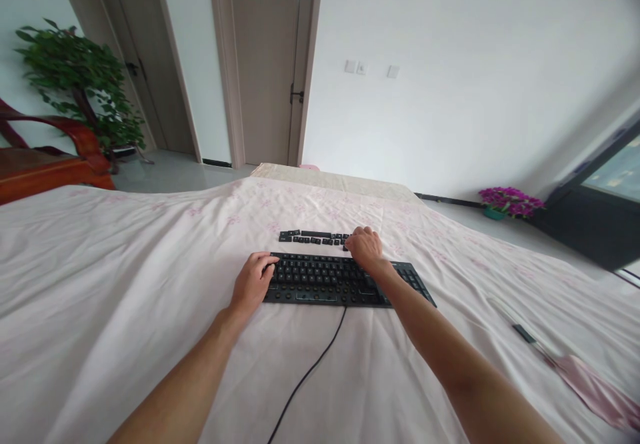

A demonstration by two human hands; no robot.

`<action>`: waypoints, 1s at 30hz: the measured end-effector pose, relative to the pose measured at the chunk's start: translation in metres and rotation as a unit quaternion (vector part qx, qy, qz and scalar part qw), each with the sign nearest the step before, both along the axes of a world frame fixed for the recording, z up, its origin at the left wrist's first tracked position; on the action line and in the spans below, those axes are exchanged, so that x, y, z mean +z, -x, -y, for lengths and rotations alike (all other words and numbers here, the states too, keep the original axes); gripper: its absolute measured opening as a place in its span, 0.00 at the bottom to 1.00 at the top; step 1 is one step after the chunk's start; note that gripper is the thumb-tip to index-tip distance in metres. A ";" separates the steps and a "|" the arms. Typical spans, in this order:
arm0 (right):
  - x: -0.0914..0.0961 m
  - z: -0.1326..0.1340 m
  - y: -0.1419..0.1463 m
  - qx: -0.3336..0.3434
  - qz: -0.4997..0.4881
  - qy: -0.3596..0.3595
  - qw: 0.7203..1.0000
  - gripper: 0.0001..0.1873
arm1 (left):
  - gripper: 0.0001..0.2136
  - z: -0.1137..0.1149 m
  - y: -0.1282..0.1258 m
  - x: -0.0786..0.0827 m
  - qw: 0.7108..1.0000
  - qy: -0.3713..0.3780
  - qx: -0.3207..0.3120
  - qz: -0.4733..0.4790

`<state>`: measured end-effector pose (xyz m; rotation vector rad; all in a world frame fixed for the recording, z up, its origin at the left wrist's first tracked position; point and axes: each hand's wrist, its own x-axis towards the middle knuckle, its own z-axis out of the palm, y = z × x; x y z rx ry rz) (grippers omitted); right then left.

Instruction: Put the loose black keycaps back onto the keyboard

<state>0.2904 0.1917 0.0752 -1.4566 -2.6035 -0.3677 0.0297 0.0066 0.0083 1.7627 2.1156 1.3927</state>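
A black keyboard (320, 272) lies on the pink-white cloth, with its cable (314, 364) running toward me. Along its near side, rows of bare key sockets show where keycaps are off. My left hand (253, 283) grips the keyboard's left end, thumb and fingers on its edge. Beyond the keyboard, loose black keycaps (310, 239) lie in two rows, with a long space bar (316, 234) among them. My right hand (365, 247) reaches across the keyboard to the right end of these rows. Its fingers are bent together around a small keycap (345, 248), partly hidden by them.
A thin rod-like tool with a black section (524, 333) lies at right beside a pink cloth piece (595, 387). Farther off are a wooden chair (85, 147), a leafy plant (80, 77), a door (265, 64) and purple flowers (510, 201).
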 end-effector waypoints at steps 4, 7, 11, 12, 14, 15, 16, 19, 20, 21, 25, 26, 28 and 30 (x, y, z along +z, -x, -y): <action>-0.003 -0.005 0.002 0.013 0.006 0.007 1.000 0.10 | 0.12 -0.001 0.000 0.000 1.000 0.001 0.002 0.001; 0.000 -0.005 0.003 0.022 0.007 0.012 1.000 0.09 | 0.12 -0.001 0.000 0.000 1.000 0.009 0.001 0.001; 0.004 -0.001 0.008 0.027 0.002 0.044 0.999 0.09 | 0.13 -0.002 0.001 -0.001 1.000 0.008 -0.001 0.000; 0.005 0.000 0.010 0.027 0.001 0.055 0.998 0.09 | 0.12 -0.001 0.000 -0.001 1.000 0.006 -0.001 0.000; 0.005 0.002 0.013 0.023 0.003 0.072 0.997 0.09 | 0.12 -0.001 0.000 0.000 1.000 0.004 -0.001 0.002; 0.005 0.003 0.014 0.021 0.006 0.076 0.997 0.09 | 0.12 -0.001 0.000 0.000 1.000 0.003 0.000 0.003; 0.005 0.004 0.015 0.019 0.007 0.080 0.997 0.10 | 0.12 -0.001 0.000 0.001 1.000 0.003 0.000 0.003; 0.004 0.003 0.016 0.010 0.014 0.094 0.995 0.11 | 0.12 0.000 0.000 0.002 1.000 0.006 -0.001 0.005; 0.004 0.002 0.016 0.007 0.017 0.099 0.995 0.12 | 0.12 -0.001 0.000 0.002 1.000 0.007 -0.001 0.005; 0.004 0.001 0.016 0.004 0.019 0.103 0.995 0.12 | 0.12 -0.001 0.000 0.002 1.000 0.008 -0.001 0.006; 0.003 -0.005 0.017 -0.002 0.027 0.114 0.993 0.11 | 0.13 0.000 -0.001 0.002 1.000 0.010 0.000 0.007; 0.003 -0.006 0.018 -0.002 0.027 0.115 0.993 0.11 | 0.13 0.000 -0.001 0.002 1.000 0.010 0.000 0.005; 0.002 -0.007 0.019 0.000 0.027 0.116 0.993 0.10 | 0.13 0.000 -0.001 0.002 1.000 0.012 -0.001 0.002; 0.001 -0.006 0.019 0.004 0.022 0.114 0.993 0.10 | 0.13 0.000 0.000 0.002 1.000 0.015 -0.001 -0.001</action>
